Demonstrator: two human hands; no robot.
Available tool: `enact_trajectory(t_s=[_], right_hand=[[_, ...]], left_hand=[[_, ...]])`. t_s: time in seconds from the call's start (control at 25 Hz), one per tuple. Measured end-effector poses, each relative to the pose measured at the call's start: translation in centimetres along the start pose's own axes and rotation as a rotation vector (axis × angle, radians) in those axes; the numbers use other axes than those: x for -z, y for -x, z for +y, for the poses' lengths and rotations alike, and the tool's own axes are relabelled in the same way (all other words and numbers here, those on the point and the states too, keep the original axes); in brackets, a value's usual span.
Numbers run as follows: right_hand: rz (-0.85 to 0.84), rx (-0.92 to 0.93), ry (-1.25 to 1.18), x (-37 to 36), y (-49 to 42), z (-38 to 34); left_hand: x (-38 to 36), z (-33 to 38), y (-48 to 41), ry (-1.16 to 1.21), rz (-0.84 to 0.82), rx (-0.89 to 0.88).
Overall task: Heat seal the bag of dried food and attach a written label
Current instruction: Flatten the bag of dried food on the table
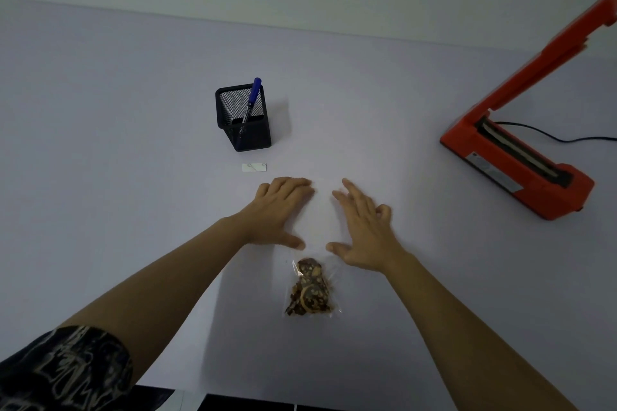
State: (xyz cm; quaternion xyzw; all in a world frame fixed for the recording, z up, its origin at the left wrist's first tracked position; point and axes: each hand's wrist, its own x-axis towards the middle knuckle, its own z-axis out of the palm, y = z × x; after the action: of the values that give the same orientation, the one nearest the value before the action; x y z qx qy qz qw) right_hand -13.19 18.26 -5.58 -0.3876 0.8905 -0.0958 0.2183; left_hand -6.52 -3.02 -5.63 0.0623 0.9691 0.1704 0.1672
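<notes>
A clear plastic bag [317,223] lies flat on the pale table, with dark dried food [309,289] gathered at its near end. My left hand [278,210] lies palm down with fingers spread on the bag's left side. My right hand [362,227] hovers or rests over the bag's right side, its fingers spread and blurred. A small white label [254,167] lies beyond my left hand. A blue marker [252,100] stands in a black mesh pen holder [243,118]. The orange heat sealer [521,163] sits at the right with its arm raised.
The sealer's black cord [567,138] trails off to the right. The table's far edge meets a pale wall. Its near edge shows at the bottom, with dark floor below. A patterned dark sleeve covers my left upper arm.
</notes>
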Motion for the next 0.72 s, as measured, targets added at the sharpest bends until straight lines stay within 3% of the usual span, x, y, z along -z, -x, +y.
enact_trajectory(t_s=[0.24,0.44,0.72], right_hand=[[0.072,0.122,-0.04,-1.0,1.0,-0.1],[0.046,0.127,-0.049,-1.2,0.8,-0.1],[0.007,0.076,0.006,-0.2,0.2,-0.2]], left_hand=[[-1.4,0.4,1.7,-0.009,0.059,-0.178],[-1.6,0.3,1.6,0.083,0.003,-0.113],[-0.2,0.2,0.4,0.026,-0.073,-0.065]])
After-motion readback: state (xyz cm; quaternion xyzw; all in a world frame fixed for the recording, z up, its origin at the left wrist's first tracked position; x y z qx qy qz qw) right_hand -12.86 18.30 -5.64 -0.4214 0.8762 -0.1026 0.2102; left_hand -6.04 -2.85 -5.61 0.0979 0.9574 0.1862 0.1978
